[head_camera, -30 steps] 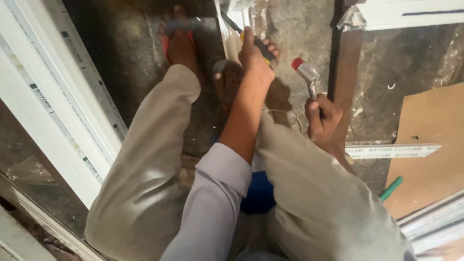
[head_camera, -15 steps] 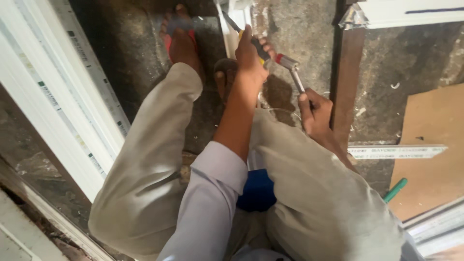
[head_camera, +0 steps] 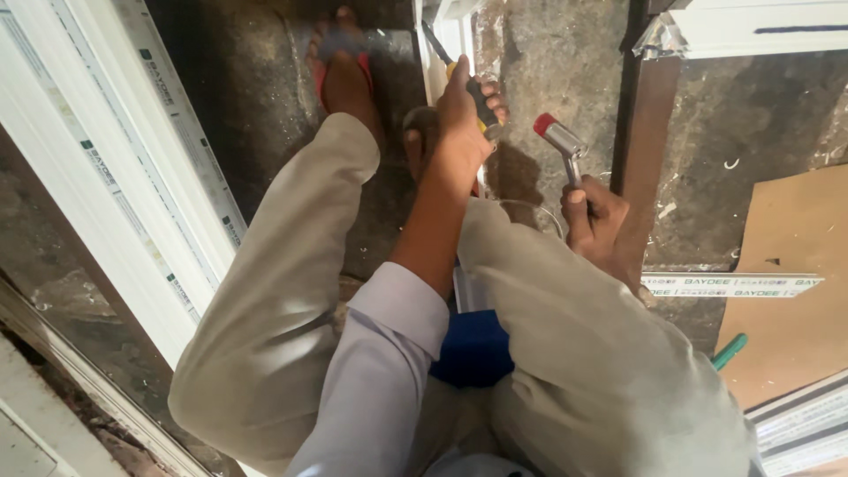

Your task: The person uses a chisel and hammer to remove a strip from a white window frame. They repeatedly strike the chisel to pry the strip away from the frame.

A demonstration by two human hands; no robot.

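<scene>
The fingers of the left hand (head_camera: 461,110) are curled tight around the black and yellow handle of a chisel (head_camera: 468,81), whose dark blade runs up and to the left onto the white profile strip (head_camera: 439,53) lying on the floor ahead. The fingers of the right hand (head_camera: 594,216) are wrapped firmly about the shaft of a small hammer (head_camera: 562,141); its metal head, tipped with a red cap, stands raised to the right of the chisel handle and apart from it.

The left forearm reaches forward between the knees, bare up to a pale lilac sleeve (head_camera: 380,362) pushed back at the elbow. Both legs are in beige trousers (head_camera: 274,291), bent in a crouch, with a blue patch of cloth (head_camera: 473,349) showing between them. The left foot in a red sandal (head_camera: 340,66) rests on the dark concrete floor (head_camera: 548,71) just left of the strip, and the other foot lies close under the left hand.

A dark brown bar (head_camera: 645,150) stands just right of the right hand. Farther right lie a sheet of brown cardboard (head_camera: 795,283), a short white printed strip (head_camera: 733,285) and a green rod end (head_camera: 730,351). Long white window frames (head_camera: 115,177) run along the left side of the view.
</scene>
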